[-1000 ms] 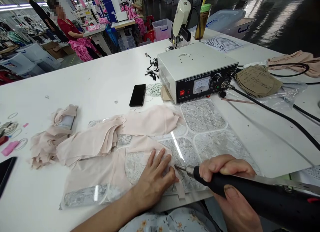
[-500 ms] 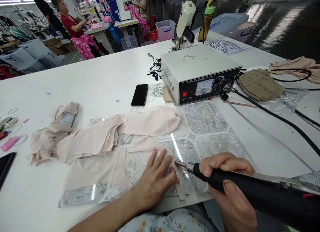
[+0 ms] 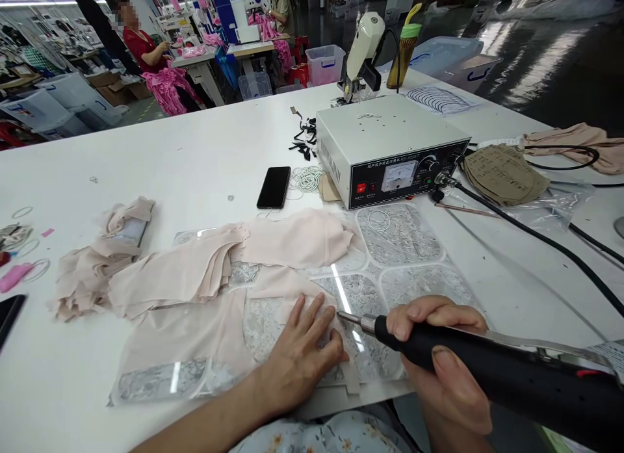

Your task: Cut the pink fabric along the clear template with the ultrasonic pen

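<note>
Fabric before phone; box right of phone; bottle behind box.

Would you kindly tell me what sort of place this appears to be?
Most likely a garment workshop: a blue and white sewing machine stands in the background with pink fabric, and pale fabric pieces lie in the foreground.

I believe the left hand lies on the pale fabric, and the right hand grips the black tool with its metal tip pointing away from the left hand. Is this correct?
Not quite: the metal tip points toward the left hand, as the head view shows. That hand lies on the pale fabric, and the right hand grips the black tool.
</note>
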`<state>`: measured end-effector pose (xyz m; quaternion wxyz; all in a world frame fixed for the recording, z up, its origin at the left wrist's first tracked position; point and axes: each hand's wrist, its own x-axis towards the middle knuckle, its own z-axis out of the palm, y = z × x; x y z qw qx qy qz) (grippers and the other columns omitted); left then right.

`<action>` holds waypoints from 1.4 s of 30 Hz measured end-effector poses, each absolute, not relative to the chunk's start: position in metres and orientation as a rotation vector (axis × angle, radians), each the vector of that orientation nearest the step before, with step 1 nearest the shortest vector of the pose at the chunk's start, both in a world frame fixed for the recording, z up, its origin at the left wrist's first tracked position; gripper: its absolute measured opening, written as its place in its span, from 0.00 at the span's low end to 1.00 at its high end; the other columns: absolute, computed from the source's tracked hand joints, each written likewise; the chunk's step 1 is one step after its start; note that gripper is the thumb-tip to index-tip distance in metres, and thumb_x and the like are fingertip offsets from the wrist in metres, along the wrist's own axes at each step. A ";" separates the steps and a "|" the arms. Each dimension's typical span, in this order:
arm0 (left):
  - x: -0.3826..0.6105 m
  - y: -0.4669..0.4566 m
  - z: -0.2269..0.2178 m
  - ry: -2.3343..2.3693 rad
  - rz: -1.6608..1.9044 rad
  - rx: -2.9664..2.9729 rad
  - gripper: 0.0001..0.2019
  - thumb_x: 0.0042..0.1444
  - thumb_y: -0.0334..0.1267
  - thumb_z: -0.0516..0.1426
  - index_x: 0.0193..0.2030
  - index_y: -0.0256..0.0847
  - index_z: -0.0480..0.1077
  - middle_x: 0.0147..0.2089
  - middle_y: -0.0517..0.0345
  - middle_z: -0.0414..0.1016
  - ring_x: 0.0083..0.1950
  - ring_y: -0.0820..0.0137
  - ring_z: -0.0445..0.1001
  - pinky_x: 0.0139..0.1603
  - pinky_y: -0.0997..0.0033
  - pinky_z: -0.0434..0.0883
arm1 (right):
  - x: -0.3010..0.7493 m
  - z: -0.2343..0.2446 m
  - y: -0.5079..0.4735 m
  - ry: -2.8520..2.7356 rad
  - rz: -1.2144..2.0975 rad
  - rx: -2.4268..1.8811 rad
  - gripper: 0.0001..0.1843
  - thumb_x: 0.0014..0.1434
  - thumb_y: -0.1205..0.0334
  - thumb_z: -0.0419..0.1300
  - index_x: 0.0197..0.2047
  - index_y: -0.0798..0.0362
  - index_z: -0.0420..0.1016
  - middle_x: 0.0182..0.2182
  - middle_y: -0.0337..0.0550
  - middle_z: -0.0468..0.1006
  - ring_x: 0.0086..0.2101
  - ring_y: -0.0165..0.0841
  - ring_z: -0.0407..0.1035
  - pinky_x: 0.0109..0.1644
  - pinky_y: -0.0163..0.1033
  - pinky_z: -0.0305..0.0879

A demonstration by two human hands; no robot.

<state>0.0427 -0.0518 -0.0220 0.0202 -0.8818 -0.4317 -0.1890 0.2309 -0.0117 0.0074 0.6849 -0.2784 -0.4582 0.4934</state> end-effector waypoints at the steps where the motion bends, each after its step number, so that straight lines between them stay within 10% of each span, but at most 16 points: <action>1: 0.043 -0.052 -0.022 -1.336 -0.586 -2.737 0.05 0.65 0.37 0.56 0.43 0.37 0.69 0.57 0.41 0.71 0.68 0.51 0.60 0.64 0.40 0.63 | 0.230 0.006 -0.011 -1.030 1.103 -0.620 0.05 0.57 0.61 0.58 0.39 0.48 0.68 0.33 0.39 0.65 0.26 0.28 0.66 0.31 0.42 0.71; 18: 0.043 -0.053 -0.023 -1.333 -0.595 -2.727 0.04 0.65 0.35 0.55 0.41 0.37 0.69 0.56 0.41 0.72 0.68 0.52 0.60 0.64 0.40 0.63 | 0.238 0.005 -0.010 -0.984 1.075 -0.631 0.06 0.57 0.60 0.58 0.38 0.48 0.67 0.33 0.39 0.64 0.25 0.28 0.65 0.30 0.42 0.70; 33: 0.020 -0.006 0.009 -1.528 -0.306 -2.927 0.11 0.64 0.31 0.53 0.51 0.39 0.71 0.53 0.48 0.72 0.52 0.63 0.73 0.51 0.62 0.73 | 0.250 0.003 -0.051 -0.977 1.220 -0.540 0.06 0.57 0.62 0.57 0.39 0.50 0.68 0.34 0.39 0.66 0.26 0.27 0.67 0.29 0.40 0.68; 42: 0.023 0.009 0.016 -1.858 0.033 -2.817 0.10 0.61 0.34 0.55 0.29 0.36 0.69 0.25 0.59 0.70 0.23 0.72 0.68 0.23 0.77 0.62 | 0.264 -0.008 -0.032 -1.014 0.955 -0.593 0.08 0.53 0.63 0.59 0.38 0.53 0.70 0.34 0.42 0.69 0.26 0.30 0.68 0.32 0.44 0.69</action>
